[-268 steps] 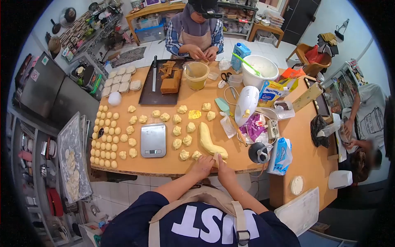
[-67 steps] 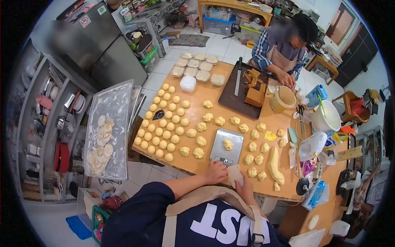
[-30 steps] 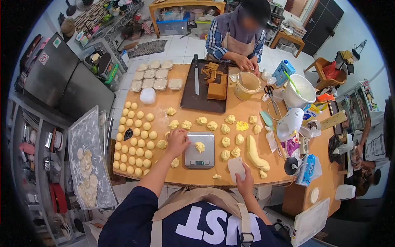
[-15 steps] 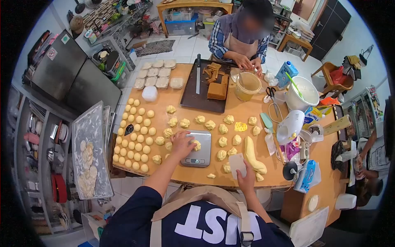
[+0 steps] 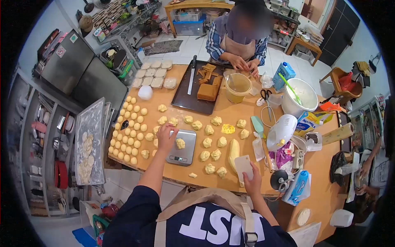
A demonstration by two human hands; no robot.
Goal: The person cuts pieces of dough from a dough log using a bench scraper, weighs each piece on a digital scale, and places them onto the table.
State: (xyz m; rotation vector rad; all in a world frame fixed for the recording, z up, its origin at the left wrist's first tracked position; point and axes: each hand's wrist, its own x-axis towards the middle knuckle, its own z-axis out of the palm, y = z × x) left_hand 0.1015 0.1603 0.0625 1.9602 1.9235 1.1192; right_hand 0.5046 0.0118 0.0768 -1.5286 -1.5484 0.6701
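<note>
Gripping a white scraper, the right hand has closed fingers. The left hand, fingers loosely parted, is beside the dough piece on the scale.

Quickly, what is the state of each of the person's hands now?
Left hand: open, apparently empty, near the scale.
Right hand: closed on the white scraper.

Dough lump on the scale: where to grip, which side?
Pinch the dough lump by opposite sides, probably from above and left: it's roughly rounded, sits uncovered on the flat scale, and the left hand is just left of it.
</note>
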